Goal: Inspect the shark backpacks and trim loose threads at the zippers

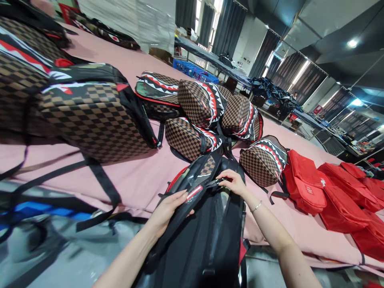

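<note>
A black-backed backpack (192,248) lies in front of me at the table's edge, its strap side up. My left hand (172,210) is closed round one of its padded shoulder straps (180,224), beside a red and white label (195,193) under clear film. Near the top of the bag, my right hand (232,182) pinches a thin black piece, which looks like a strap end or loop; its exact kind is unclear. A thin bracelet (257,206) circles my right wrist. Part of the left fingers is hidden behind the strap.
Several brown-checked backpacks (198,102) with shark-teeth prints lie on the pink-covered table (135,176). A larger checked backpack (93,116) stands at left with straps hanging over the edge. Red bags (306,182) are lined up at right. Behind are a blue crate (195,71) and another long table.
</note>
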A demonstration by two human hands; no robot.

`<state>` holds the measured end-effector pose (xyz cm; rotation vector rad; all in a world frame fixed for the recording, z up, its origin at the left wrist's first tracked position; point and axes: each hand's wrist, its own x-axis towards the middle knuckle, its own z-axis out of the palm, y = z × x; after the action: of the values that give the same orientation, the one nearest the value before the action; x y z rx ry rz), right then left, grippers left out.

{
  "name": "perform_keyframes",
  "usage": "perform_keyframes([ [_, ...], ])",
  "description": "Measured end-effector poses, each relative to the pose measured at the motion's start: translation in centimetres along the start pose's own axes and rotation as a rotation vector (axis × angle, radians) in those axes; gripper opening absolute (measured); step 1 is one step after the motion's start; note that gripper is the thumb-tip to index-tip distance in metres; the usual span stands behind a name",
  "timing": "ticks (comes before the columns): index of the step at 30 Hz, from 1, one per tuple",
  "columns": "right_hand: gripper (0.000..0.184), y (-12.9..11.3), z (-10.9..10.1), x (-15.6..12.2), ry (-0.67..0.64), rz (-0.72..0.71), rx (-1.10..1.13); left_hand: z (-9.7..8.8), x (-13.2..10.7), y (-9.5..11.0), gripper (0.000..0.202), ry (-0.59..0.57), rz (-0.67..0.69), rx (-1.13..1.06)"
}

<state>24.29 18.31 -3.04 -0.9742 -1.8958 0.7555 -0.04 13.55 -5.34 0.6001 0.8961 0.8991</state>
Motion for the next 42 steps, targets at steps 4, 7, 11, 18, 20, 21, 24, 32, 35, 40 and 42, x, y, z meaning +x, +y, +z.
perform_keyframes([
  [4, 0.017, -0.2, 0.7, 0.5, -0.077, -0.016, -0.019, 0.0, -0.1, 0.0, 0.034, -0.013, -0.012, -0.007],
  [7, 0.017, -0.3, 1.1, 1.2, -0.14, -0.011, -0.042, 0.2, -0.4, 0.0, 0.028, -0.015, -0.011, -0.001],
  [11, 0.014, -0.3, 1.4, 1.7, -0.171, -0.048, -0.072, 0.2, -0.5, 0.0, 0.027, -0.001, -0.006, 0.002],
  [18, 0.012, -0.4, 1.7, 1.6, -0.177, -0.133, -0.09, 0.2, -0.3, -0.1, 0.022, -0.006, -0.003, 0.004],
  [20, 0.013, -0.4, 1.5, 1.6, -0.173, -0.142, -0.092, 0.2, -0.3, -0.1, 0.023, -0.009, -0.005, 0.003],
  [21, 0.014, -0.3, 1.3, 1.6, -0.163, -0.139, -0.093, 0.2, -0.3, -0.1, 0.023, -0.011, -0.005, 0.002],
  [24, 0.015, -0.1, 0.7, 1.5, -0.146, -0.101, -0.104, 0.3, -0.4, 0.0, 0.024, -0.018, -0.001, -0.002],
  [32, 0.014, -0.9, 1.5, 1.8, -0.239, -0.09, -0.1, 0.6, -0.7, 0.1, 0.027, -0.03, -0.009, 0.014],
  [35, 0.014, -1.3, 1.7, 2.1, -0.267, -0.1, -0.091, 0.6, -0.8, 0.2, 0.028, -0.026, -0.017, 0.018],
  [40, 0.014, -1.6, 1.9, 2.3, -0.317, -0.1, -0.087, 0.5, -0.6, 0.0, 0.03, -0.036, -0.015, 0.014],
  [42, 0.013, -1.8, 2.1, 2.3, -0.337, -0.088, -0.106, 0.4, -0.5, -0.2, 0.031, -0.038, -0.01, 0.013],
])
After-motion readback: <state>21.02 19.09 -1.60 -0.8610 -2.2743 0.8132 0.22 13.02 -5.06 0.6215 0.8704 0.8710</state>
